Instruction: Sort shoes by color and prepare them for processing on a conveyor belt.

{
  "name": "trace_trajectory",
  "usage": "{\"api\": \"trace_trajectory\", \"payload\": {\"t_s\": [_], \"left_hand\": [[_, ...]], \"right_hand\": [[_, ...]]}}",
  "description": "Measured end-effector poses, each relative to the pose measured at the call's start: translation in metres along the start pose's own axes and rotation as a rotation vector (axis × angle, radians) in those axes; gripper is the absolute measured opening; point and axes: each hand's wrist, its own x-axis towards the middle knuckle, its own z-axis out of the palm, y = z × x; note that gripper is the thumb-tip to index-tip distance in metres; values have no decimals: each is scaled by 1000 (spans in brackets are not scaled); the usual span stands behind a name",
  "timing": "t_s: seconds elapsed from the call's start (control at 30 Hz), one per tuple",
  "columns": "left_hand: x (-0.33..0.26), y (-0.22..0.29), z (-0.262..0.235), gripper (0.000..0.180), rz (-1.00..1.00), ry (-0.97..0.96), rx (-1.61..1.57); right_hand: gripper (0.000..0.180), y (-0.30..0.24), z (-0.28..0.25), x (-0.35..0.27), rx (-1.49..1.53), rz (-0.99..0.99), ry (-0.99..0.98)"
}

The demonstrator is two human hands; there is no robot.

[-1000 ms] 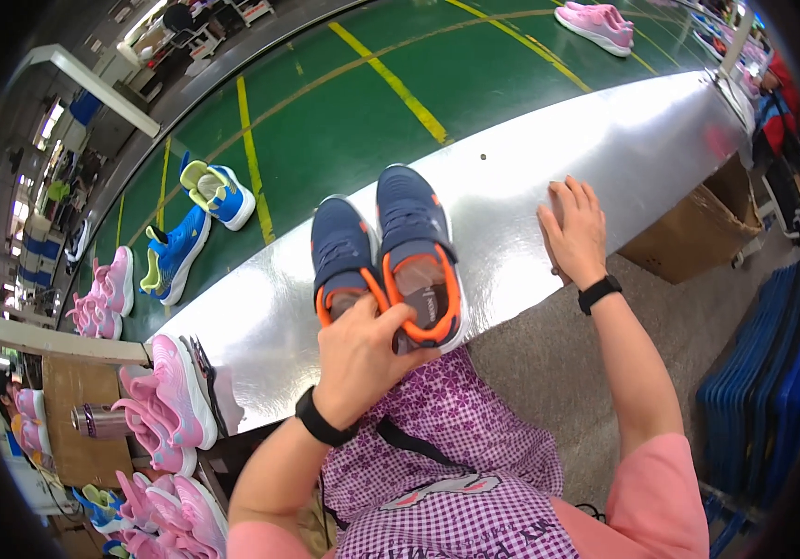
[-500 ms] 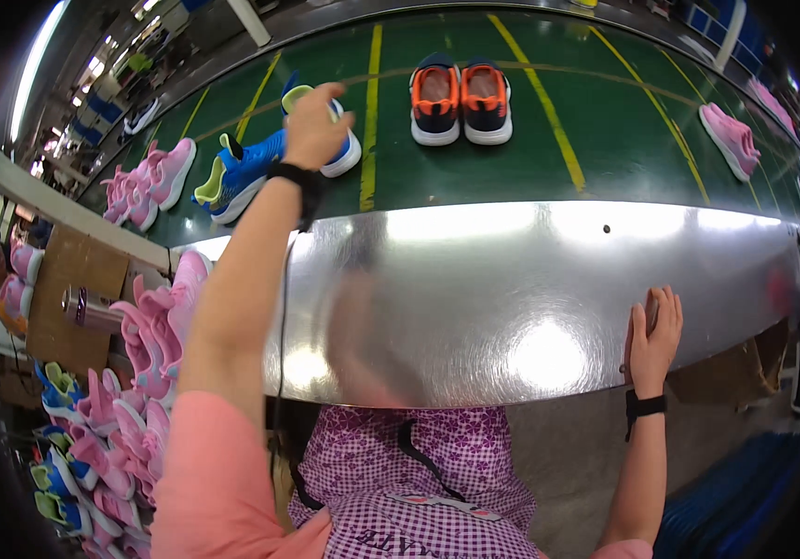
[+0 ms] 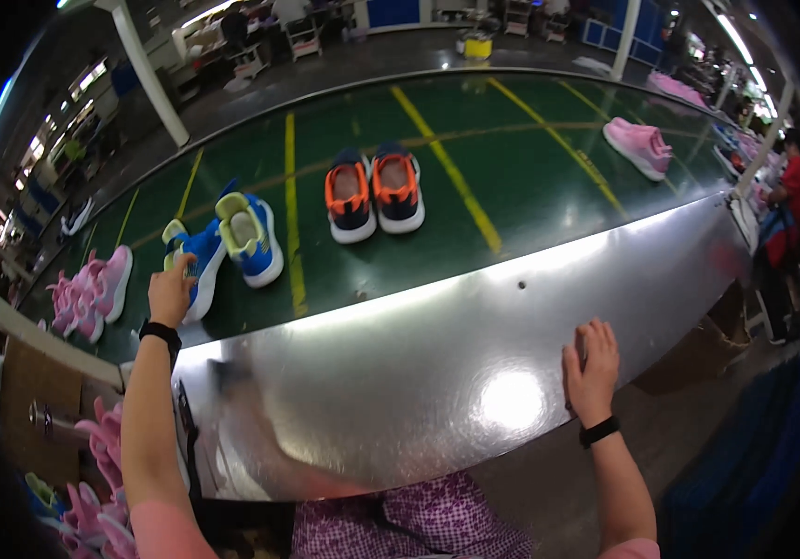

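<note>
My left hand (image 3: 170,293) reaches over the green belt (image 3: 456,186) and has its bent fingers on the near left side of a blue sneaker (image 3: 203,265). That sneaker has a light green collar and a white sole. Close on its right stands the other blue sneaker (image 3: 251,240), its green lining facing up and no hand on it. My right hand (image 3: 593,373) lies with fingers stretched on the near right edge of the shiny metal table (image 3: 372,373), holding nothing.
A navy and orange sneaker pair (image 3: 375,196) stands mid-belt. Pink sneakers (image 3: 93,293) cluster at the belt's left; another pink sneaker (image 3: 640,147) lies at its right. More pink shoes (image 3: 102,447) are piled at lower left. A person in red (image 3: 794,196) stands far right.
The view has shifted. My left hand has gone from the right blue sneaker to the left one. The right blue sneaker is released. My right hand stays on the table edge.
</note>
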Motion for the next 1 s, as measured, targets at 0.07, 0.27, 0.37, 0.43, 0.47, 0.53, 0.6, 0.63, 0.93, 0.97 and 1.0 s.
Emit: {"api": "trace_trajectory", "payload": {"t_s": [0.07,0.27,0.37,0.43,0.47,0.53,0.6,0.63,0.93,0.97,1.0], "left_hand": [[17,37,-14,53,-180,-136,-395],[33,113,3,73,-255,-187,-284],[37,89,-25,66,-213,-190,-384],[27,84,-51,62,-234,-217,-499],[19,83,-64,61,-237,-255,-615],[-15,100,-94,57,-200,-401,-653],[-64,109,-119,58,-113,-353,-483],[-90,114,-130,62,-32,-320,-485],[-211,158,-162,52,175,91,-207],[-207,161,-164,52,232,152,-254],[-202,165,-162,51,291,211,-302]], "right_hand": [[37,-2,0,-4,1,14,19],[36,-9,-4,-6,16,16,52],[34,-17,-2,-4,54,12,34],[34,-17,0,-2,100,2,25],[34,-16,0,-3,108,-11,21],[33,-14,1,-5,78,29,29],[34,-15,2,-5,79,23,13],[36,-15,0,-7,44,31,2],[35,-13,5,-16,43,3,0],[36,-13,7,-16,36,11,3],[36,-13,9,-17,26,21,6]]}}
